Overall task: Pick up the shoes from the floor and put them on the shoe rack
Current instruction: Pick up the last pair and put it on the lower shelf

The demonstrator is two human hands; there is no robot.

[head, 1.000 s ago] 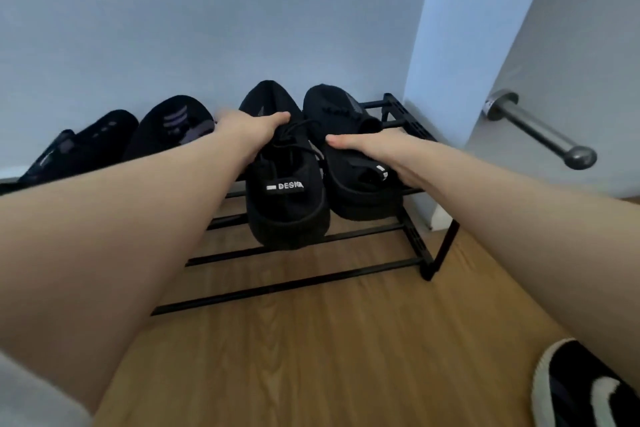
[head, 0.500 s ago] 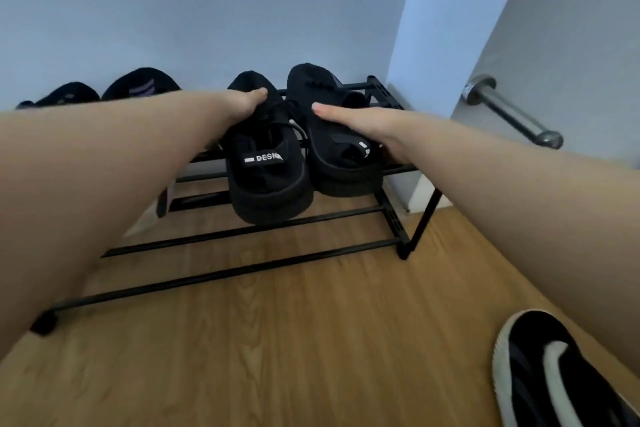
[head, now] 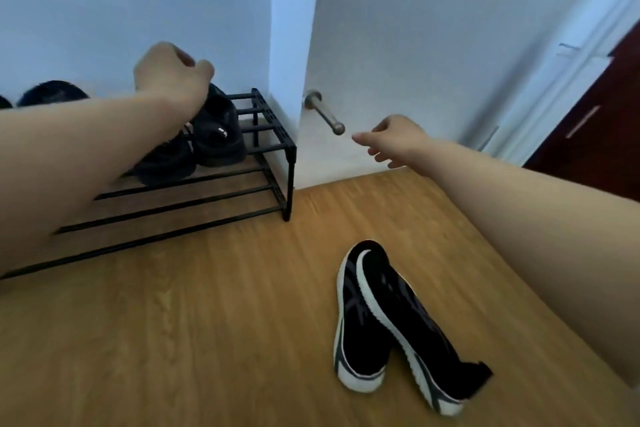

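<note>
Left forearm (head: 86,156): covers most of the nearer black shoe (head: 166,163) on the shoe rack (head: 273,135).
Rack's left end: runs out past the frame edge.
Far-left shoes (head: 52,92): only blurred dark tops show.
Left hand (head: 171,74): smeared, fingers can't be made out.

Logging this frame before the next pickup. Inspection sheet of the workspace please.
Surface: wooden floor, bare apart from the sneakers.
Job's things: black shoes sit on the top tier of the shoe rack; pair of black sneakers with white soles lies on the floor, one partly over the other.
Clutter: nothing seen.
Hands: left hand above the racked shoes, loosely curled, empty; right hand open, empty, in the air.
Cables: nothing seen.
Surroundings: white wall, door with metal handle, dark cabinet at right.
</note>
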